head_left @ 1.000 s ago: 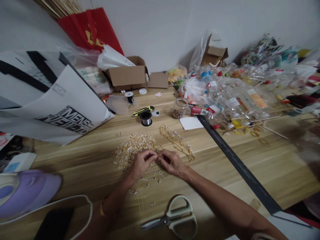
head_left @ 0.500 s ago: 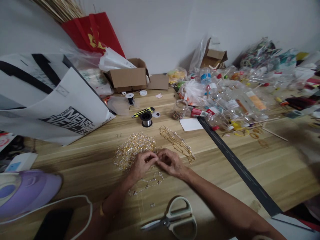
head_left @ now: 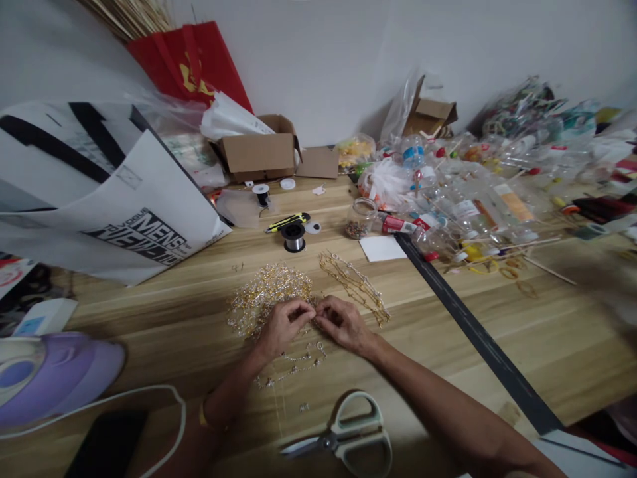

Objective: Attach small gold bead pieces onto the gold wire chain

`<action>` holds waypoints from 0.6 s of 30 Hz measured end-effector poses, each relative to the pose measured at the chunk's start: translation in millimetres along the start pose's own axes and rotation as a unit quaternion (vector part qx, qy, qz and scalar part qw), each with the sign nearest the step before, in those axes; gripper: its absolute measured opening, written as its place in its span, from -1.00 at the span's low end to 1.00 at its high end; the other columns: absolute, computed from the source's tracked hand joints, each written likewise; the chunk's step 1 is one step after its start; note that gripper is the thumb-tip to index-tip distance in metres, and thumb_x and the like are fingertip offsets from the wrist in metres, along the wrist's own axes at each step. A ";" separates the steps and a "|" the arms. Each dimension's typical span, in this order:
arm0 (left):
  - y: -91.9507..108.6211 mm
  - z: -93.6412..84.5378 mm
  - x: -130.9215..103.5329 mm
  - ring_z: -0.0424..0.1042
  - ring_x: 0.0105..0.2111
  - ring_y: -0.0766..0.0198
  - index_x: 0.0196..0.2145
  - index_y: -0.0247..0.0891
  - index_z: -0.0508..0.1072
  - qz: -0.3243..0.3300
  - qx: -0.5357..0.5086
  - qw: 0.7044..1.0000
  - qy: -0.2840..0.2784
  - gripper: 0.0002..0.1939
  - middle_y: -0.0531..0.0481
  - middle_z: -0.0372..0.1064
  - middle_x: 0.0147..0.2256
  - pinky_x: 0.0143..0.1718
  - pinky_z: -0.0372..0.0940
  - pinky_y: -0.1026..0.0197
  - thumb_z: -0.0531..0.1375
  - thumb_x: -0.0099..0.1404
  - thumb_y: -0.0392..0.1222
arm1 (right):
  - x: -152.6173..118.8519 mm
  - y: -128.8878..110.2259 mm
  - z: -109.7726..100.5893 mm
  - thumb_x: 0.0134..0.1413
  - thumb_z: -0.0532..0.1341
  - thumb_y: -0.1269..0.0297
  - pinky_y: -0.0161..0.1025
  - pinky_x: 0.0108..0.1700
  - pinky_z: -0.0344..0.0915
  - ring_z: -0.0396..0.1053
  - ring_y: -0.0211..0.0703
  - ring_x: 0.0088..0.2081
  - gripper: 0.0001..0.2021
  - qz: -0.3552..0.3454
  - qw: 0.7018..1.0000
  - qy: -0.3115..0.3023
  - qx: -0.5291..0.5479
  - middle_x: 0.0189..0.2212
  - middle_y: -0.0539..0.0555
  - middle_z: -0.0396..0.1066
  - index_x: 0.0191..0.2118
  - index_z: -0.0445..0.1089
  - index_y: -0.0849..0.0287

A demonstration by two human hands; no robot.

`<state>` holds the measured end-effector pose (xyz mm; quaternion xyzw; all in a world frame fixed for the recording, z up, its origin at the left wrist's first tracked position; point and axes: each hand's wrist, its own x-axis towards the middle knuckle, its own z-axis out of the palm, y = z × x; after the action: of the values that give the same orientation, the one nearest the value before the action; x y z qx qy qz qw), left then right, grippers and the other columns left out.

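Observation:
My left hand (head_left: 284, 324) and my right hand (head_left: 343, 323) meet fingertip to fingertip over the table, both in a pinch. Whatever lies between the fingertips is too small to make out. Beyond my left hand spreads a pile of gold and clear beaded pieces (head_left: 266, 289). Several gold and silver beaded chains (head_left: 354, 282) lie just past my right hand. Closer to me, a silver beaded chain (head_left: 298, 367) with a ring at one end rests below my hands. A few tiny silver pieces (head_left: 304, 407) sit near the scissors (head_left: 343, 438).
Behind the pile stand a wire spool (head_left: 293, 238), a yellow cutter knife (head_left: 287, 222) and a bead jar (head_left: 361, 219). Plastic bottles (head_left: 462, 199) crowd the right back. At left are a white bag (head_left: 144, 219), a purple appliance (head_left: 74, 378) and a dark phone (head_left: 107, 443).
Both hands keep their pinch at nearly the same spot; the right fingers have closed in slightly. The view has shifted a little, while the table items stay put.

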<state>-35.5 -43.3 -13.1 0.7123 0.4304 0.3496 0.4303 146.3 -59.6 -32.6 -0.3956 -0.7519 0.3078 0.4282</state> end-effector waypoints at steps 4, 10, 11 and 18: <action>-0.1 0.1 0.2 0.39 -0.44 0.29 -0.45 -0.31 0.48 -0.005 -0.006 1.000 0.000 -0.84 -0.01 0.44 -0.48 -0.37 0.26 0.30 0.19 0.20 -0.19 | 0.5 -0.1 -0.6 0.17 0.17 0.25 -0.38 -0.47 0.18 0.22 -0.32 -0.52 -0.88 0.008 1.000 -0.006 0.004 -0.45 0.02 0.36 -0.29 0.35 0.19; -1.5 0.1 0.2 0.37 -0.45 0.30 -0.44 -0.32 0.48 -0.007 -0.005 1.000 0.003 -0.83 -0.01 0.43 -0.48 -0.39 0.25 0.31 0.19 0.22 -0.17 | 3.8 -3.9 -3.1 0.20 0.15 0.24 -0.32 -0.40 0.23 0.28 -0.25 -0.46 -0.83 -0.019 1.000 0.000 0.003 -0.46 0.05 0.38 -0.36 0.37 0.19; -1.8 0.1 0.2 0.37 -0.45 0.30 -0.44 -0.31 0.48 -0.009 -0.007 1.000 0.002 -0.83 -0.01 0.43 -0.48 -0.39 0.25 0.31 0.19 0.22 -0.17 | 4.2 -4.4 -3.6 0.21 0.14 0.25 -0.31 -0.39 0.24 0.29 -0.24 -0.45 -0.84 -0.024 1.000 0.000 0.004 -0.46 0.06 0.38 -0.36 0.37 0.19; -5.6 0.6 0.3 0.39 -0.44 0.29 -0.43 -0.31 0.48 -0.012 -0.008 1.000 0.003 -0.85 -0.02 0.45 -0.46 -0.37 0.26 0.31 0.18 0.21 -0.19 | 3.9 -1.3 -3.6 0.20 0.15 0.32 -0.27 -0.29 0.27 0.34 -0.19 -0.34 -0.90 -0.050 0.999 0.004 0.002 -0.39 0.08 0.40 -0.31 0.39 0.16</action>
<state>-36.6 -41.7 -18.4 0.7025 0.4378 0.3501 0.4384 147.8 -56.4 -28.4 -0.3580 -0.7680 0.2861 0.4473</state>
